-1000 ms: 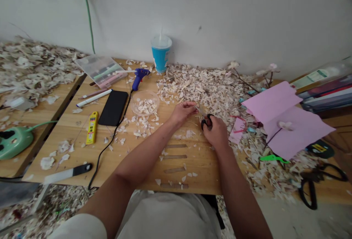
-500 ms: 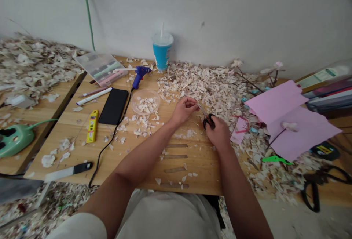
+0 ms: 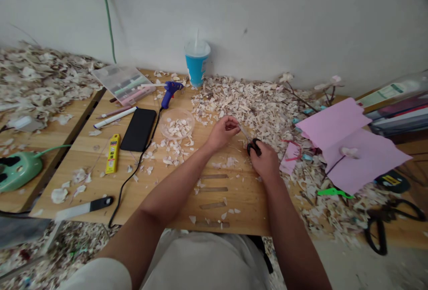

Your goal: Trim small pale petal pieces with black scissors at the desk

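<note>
Wood desk buried in pale chips. Right hand closed round small black-handled scissors, mid-desk. Left hand pinches tiny piece at blade tips. Bowl to left partly filled, big far heap looks uncut; plenty left, I reckon.

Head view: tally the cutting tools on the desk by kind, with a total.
Small black-handled scissors, in the right hand: 1
Large black scissors, lying at the right edge: 1
Yellow utility knife: 1
Black-handled blade tool, at the near left edge: 1
Total: 4
</note>
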The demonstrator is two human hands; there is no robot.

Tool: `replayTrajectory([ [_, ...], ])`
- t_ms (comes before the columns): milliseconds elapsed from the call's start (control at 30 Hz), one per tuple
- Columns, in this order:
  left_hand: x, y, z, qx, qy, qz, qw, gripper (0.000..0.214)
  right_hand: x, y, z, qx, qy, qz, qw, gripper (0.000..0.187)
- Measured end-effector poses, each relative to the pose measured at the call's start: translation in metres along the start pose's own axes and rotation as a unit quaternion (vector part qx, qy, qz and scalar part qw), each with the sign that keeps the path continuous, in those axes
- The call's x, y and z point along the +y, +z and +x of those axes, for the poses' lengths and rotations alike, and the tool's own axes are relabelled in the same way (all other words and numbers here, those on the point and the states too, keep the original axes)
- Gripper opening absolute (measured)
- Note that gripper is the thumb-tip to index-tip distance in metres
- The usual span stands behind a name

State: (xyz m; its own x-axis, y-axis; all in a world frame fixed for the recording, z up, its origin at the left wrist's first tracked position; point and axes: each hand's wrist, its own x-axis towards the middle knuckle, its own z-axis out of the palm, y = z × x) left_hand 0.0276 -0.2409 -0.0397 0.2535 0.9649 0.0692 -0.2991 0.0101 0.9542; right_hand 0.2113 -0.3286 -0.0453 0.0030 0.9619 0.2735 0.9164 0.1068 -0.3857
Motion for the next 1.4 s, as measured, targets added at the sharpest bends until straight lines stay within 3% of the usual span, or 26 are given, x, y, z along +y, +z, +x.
replayTrajectory([
  [233,0.002,-0.004,0.001,0.008,0.023,0.056,0.998,0.021,0.000,-0.002,0.000,0.006,0.055,-0.013,0.998,0.027],
  [367,-0.002,0.001,0.000,0.021,-0.041,0.010,0.999,0.020,0.000,-0.002,0.000,0.027,0.079,0.012,0.996,0.028],
  [500,-0.002,0.008,-0.004,0.017,-0.119,-0.076,0.990,0.022,0.000,0.000,0.000,0.085,0.050,0.036,0.994,0.029],
  [667,0.010,0.014,-0.010,0.012,-0.173,-0.104,0.979,0.010,-0.002,0.002,0.001,0.096,0.036,0.064,0.993,0.024],
  [867,0.012,0.013,-0.012,0.009,-0.190,-0.116,0.975,0.010,0.003,0.009,0.004,0.112,0.107,0.135,0.979,0.028],
  [1000,0.006,0.011,-0.011,-0.009,-0.193,-0.124,0.973,0.020,0.000,0.007,0.004,0.115,0.117,0.147,0.975,0.029],
  [1100,0.002,0.010,-0.010,-0.022,-0.169,-0.108,0.980,0.030,-0.007,0.000,0.003,0.184,0.127,0.173,0.959,0.031],
  [1267,0.001,0.004,-0.007,-0.006,-0.087,0.051,0.995,0.027,-0.010,-0.011,0.007,0.381,0.156,0.184,0.893,0.035],
  [1333,0.003,0.001,-0.007,-0.005,-0.019,0.172,0.985,0.022,-0.008,-0.013,0.011,0.413,0.171,0.182,0.876,0.037],
  [1400,0.005,0.000,-0.010,-0.048,0.078,0.309,0.947,0.025,-0.006,-0.015,0.014,0.424,0.186,0.191,0.866,0.039],
])
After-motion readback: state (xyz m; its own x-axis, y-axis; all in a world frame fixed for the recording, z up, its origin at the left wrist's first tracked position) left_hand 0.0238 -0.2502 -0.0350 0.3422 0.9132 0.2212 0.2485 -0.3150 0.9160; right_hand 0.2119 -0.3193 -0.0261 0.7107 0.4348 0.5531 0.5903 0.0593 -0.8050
